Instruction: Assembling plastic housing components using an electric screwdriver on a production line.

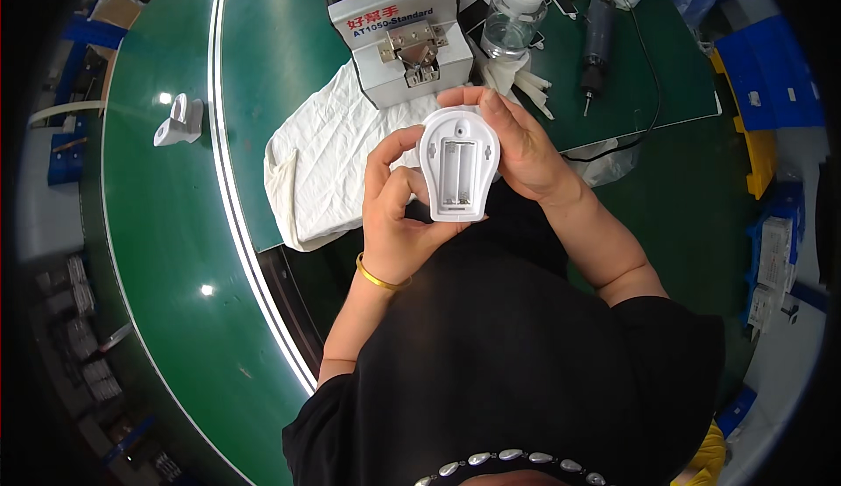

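Observation:
Between both hands is a white plastic housing (479, 149), rounded at its far end and narrower toward me. Its open battery compartment faces up, with metal contacts inside and no batteries in it. My left hand (399, 201), a yellow bangle at its wrist, grips the left side and near end with bent fingers. Around the far right edge curl the fingers of my right hand (526, 149). A white cloth (311, 162) lies on the table beneath and to the left of my left hand. Just beyond the hands stands a light grey machine (407, 39) with a metal fixture on its front.
Right of the machine are a clear bottle (517, 17) and pale strips (530, 88). A dark electric screwdriver (597, 44) with a cord lies farther right. Another white plastic part (181, 121) sits on the green surface at left, past a white rail (219, 118).

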